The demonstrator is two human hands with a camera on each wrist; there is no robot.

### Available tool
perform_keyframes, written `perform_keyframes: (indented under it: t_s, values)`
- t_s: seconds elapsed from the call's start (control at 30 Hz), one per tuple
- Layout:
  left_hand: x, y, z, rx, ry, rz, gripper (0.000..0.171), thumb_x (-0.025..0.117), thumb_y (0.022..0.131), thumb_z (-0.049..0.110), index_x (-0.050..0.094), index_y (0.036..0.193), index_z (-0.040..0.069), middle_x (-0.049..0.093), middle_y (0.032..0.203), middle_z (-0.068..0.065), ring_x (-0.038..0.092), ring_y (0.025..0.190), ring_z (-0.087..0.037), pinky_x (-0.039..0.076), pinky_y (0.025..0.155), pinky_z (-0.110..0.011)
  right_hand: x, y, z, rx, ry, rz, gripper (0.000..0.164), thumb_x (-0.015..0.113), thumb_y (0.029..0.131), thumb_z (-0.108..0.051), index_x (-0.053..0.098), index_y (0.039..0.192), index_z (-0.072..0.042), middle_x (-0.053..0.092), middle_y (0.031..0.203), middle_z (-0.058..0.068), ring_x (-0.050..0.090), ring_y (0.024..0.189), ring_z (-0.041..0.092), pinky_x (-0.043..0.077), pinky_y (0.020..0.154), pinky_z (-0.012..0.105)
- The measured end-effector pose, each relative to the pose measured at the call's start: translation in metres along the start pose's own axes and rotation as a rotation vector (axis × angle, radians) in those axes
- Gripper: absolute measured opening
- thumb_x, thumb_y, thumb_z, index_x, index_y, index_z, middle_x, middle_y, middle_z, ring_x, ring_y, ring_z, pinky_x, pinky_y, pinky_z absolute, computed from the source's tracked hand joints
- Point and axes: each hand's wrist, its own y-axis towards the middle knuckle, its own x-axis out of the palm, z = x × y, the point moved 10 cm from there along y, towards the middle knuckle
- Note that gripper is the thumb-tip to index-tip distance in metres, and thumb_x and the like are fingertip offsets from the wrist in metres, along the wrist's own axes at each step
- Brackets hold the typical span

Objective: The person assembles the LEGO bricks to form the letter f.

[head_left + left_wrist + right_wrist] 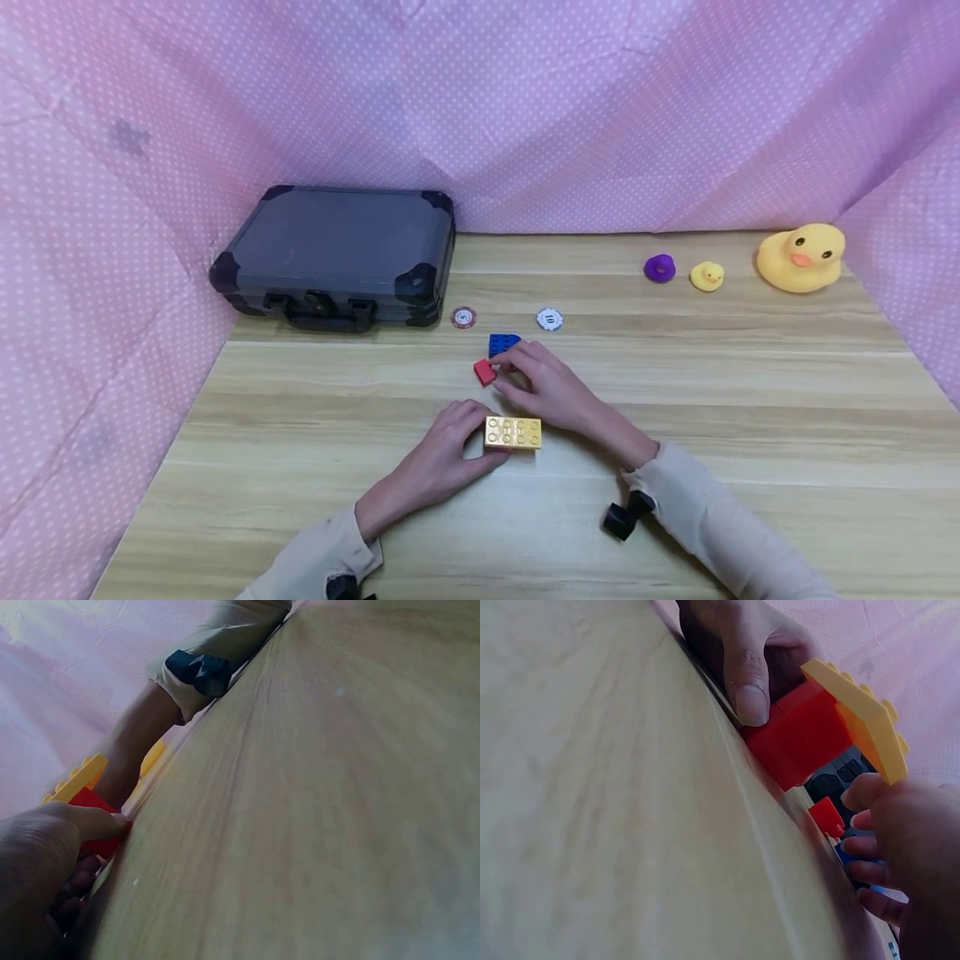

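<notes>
My left hand (438, 458) grips a small stack of toy bricks close over the table, thumb on the near side and fingers round the far side. The stack has a yellow brick (513, 432) on top and red bricks (799, 731) below. My right hand (551, 390) reaches past the stack with thumb and fingers apart. Its fingertips are right at a small red brick (484, 372) that lies tilted on the table. Just behind that is a blue brick (502, 343), partly hidden by the right fingers.
A grey case (337, 237) with black corners lies at the back left. Near it are a red-rimmed chip (463, 317) and a white chip (550, 319). A purple duck (660, 268), a small yellow duck (707, 276) and a large yellow duck (801, 260) line the back right. Pink dotted cloth (555, 117) hangs behind.
</notes>
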Motion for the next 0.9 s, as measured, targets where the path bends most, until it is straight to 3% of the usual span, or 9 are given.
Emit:
perform_keyframes:
  t_s: [0.57, 0.9]
  values:
    - [0.0002, -0.0001, 0.0008, 0.019, -0.002, 0.007, 0.031, 0.084, 0.089, 0.023, 0.070, 0.115, 0.014, 0.063, 0.114, 0.006, 0.053, 0.107, -0.013, 0.047, 0.092, -0.037, 0.0060, 0.0055, -0.0082, -0.074, -0.127, 0.011, 0.038, 0.076, 0.095, -0.021, 0.068, 0.130, -0.006, 0.066, 0.115, 0.007, 0.059, 0.105, 0.023, 0.051, 0.092, 0.042]
    - [-0.0004, 0.0005, 0.0021, 0.038, -0.001, 0.011, 0.031, 0.084, 0.089, 0.022, 0.070, 0.115, 0.013, 0.063, 0.115, 0.005, 0.054, 0.109, -0.014, 0.048, 0.093, -0.037, 0.0087, 0.0072, -0.0086, -0.073, -0.181, -0.010, 0.039, 0.075, 0.096, -0.021, 0.069, 0.131, -0.006, 0.067, 0.114, 0.007, 0.057, 0.103, 0.022, 0.050, 0.089, 0.039]
